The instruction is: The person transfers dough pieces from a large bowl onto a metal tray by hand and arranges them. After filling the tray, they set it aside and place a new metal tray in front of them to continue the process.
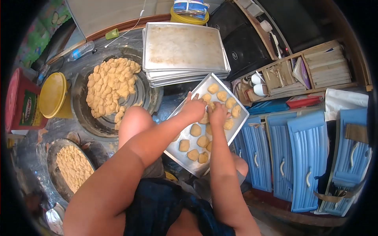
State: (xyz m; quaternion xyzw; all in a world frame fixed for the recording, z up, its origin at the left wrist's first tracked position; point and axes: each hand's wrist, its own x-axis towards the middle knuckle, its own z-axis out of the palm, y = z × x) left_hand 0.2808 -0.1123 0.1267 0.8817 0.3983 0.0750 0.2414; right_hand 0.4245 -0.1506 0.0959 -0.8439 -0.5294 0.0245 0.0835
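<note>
A metal tray [183, 162] rests tilted across my lap, with several round dough pieces [202, 141] on it. Over the tray's upper middle are both my hands, close together. My left hand [193, 109] has its fingers partly spread near the tray's left edge; whether it touches dough is hidden. My right hand [217, 115] is bent down among the dough pieces, its fingers curled against a piece whose shape is mostly covered. To the left, a large round pan [84, 120] holds a heap of dough lumps [108, 84].
Stacked metal trays [183, 47] stand beyond my tray. A smaller pan [53, 157] of crumbly pieces, a yellow-lidded bucket [53, 95] and a red bucket [21, 102] are at left. Blue slatted panels [307, 157] and a shelf of papers [327, 65] line the right.
</note>
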